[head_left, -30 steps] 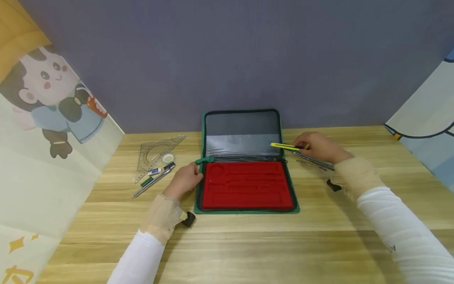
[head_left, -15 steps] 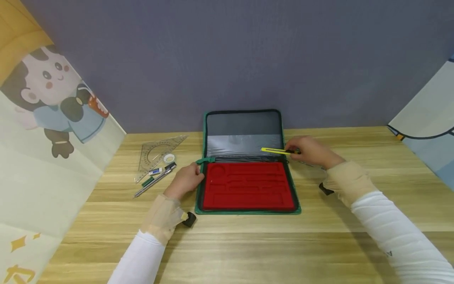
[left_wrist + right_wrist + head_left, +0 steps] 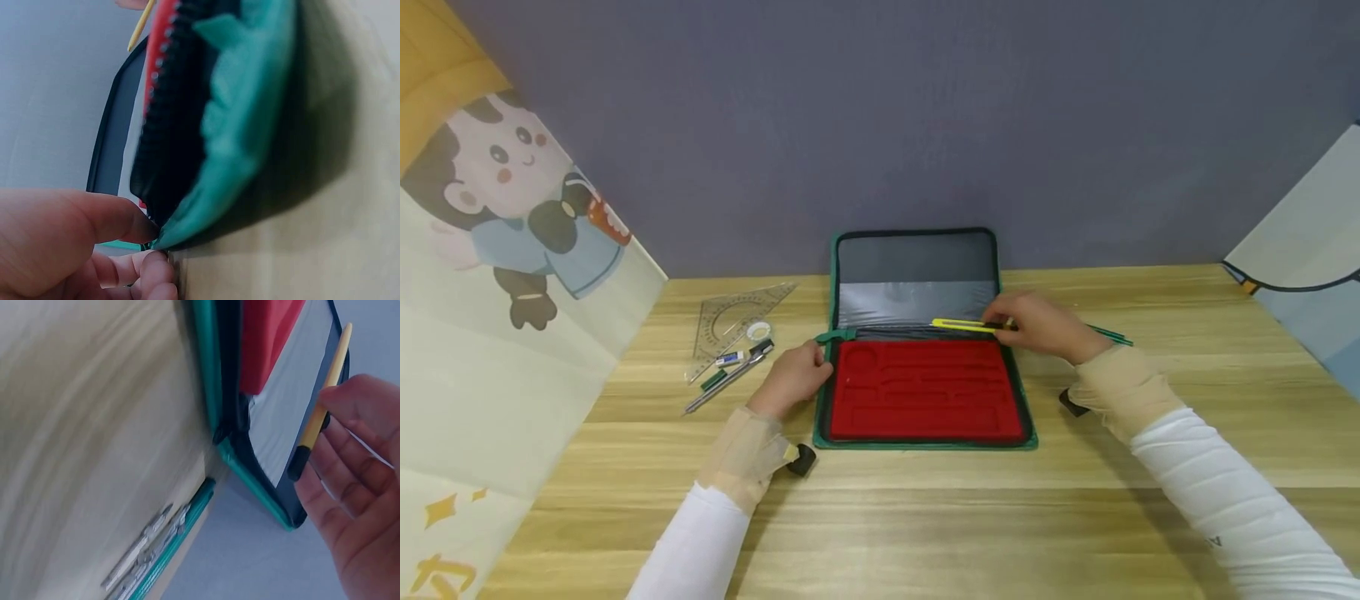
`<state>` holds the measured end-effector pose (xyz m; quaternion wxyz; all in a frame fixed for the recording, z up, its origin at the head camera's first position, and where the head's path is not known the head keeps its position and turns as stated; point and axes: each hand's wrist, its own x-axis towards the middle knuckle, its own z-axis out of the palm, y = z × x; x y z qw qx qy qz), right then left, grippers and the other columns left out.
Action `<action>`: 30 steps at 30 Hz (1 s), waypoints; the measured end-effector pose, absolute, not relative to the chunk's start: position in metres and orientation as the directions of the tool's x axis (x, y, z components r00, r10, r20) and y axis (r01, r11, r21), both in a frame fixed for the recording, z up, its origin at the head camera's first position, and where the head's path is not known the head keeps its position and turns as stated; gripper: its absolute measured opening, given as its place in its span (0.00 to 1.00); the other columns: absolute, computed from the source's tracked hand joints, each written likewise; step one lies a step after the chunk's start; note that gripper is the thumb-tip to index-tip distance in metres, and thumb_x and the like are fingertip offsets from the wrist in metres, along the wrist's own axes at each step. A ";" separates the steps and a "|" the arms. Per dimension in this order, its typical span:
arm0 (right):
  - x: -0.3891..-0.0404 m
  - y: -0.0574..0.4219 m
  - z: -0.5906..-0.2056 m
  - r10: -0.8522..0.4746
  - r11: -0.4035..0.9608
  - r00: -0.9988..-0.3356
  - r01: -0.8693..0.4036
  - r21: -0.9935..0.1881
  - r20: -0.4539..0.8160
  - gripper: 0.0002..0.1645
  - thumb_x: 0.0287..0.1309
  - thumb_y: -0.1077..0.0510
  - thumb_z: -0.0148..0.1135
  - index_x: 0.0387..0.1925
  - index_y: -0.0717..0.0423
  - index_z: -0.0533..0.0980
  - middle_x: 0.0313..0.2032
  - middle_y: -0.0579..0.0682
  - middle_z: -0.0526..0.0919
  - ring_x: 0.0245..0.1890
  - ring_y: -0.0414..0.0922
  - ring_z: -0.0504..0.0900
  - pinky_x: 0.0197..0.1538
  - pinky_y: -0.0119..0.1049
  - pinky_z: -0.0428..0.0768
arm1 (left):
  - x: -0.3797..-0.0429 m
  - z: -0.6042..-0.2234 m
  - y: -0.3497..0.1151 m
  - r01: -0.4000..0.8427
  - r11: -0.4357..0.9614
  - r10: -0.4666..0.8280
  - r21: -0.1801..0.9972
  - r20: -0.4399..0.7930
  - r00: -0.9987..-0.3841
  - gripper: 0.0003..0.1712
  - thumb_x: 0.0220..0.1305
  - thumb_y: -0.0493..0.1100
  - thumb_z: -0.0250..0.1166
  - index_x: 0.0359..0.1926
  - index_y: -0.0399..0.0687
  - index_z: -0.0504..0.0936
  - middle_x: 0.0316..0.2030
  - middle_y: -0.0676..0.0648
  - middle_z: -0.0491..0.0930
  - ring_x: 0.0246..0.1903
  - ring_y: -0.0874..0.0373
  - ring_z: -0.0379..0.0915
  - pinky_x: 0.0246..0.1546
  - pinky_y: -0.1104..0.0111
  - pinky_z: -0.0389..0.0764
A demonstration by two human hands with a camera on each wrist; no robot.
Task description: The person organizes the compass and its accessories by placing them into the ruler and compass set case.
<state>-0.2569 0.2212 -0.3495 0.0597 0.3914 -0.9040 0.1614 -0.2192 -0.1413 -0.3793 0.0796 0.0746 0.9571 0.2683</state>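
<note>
A green zip case (image 3: pixel 925 446) lies open on the table, a red molded insert (image 3: pixel 917 375) in its base and a clear pocket (image 3: pixel 917 304) in its raised lid. My left hand (image 3: pixel 793 379) pinches the case's left edge; in the left wrist view thumb and fingers meet on the green border. Between thumb and fingers, my right hand (image 3: pixel 1041 325) holds a slim yellow utility knife (image 3: pixel 958 324) by its black end. The knife points left, above the hinge side of the case. No item lies in the insert's recesses.
Left of the case lie a clear set square (image 3: pixel 730 321), a white tape roll (image 3: pixel 758 332), a small eraser (image 3: pixel 730 359), a green lead case (image 3: pixel 713 380) and a metal compass (image 3: pixel 726 381). Green pencils (image 3: pixel 1111 335) and metal drawing tools (image 3: pixel 147 547) lie to the right.
My right hand has carried the yellow knife leftward from above the tools on the right to over the case's hinge. The left hand stays at the case's left edge.
</note>
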 end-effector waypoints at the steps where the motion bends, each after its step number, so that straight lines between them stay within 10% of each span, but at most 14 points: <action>1: -0.257 0.220 -0.350 -0.693 0.636 -0.682 -0.731 -0.246 0.236 0.12 0.47 0.67 0.61 0.37 0.57 0.78 0.35 0.50 0.79 0.32 0.44 0.75 0.34 0.40 0.73 | -0.219 -0.379 -0.141 0.103 0.845 0.187 0.524 -0.109 -0.976 0.05 0.57 0.40 0.53 0.30 0.43 0.66 0.17 0.47 0.69 0.19 0.55 0.66 0.23 0.66 0.67; 30: -0.249 0.190 -0.362 -0.731 0.591 -0.663 -0.734 -0.334 0.161 0.12 0.48 0.69 0.60 0.38 0.59 0.77 0.36 0.50 0.77 0.32 0.43 0.74 0.35 0.39 0.74 | -0.218 -0.376 -0.142 0.112 0.849 0.195 0.517 -0.110 -0.975 0.06 0.57 0.40 0.53 0.29 0.42 0.67 0.16 0.47 0.69 0.19 0.54 0.66 0.24 0.65 0.68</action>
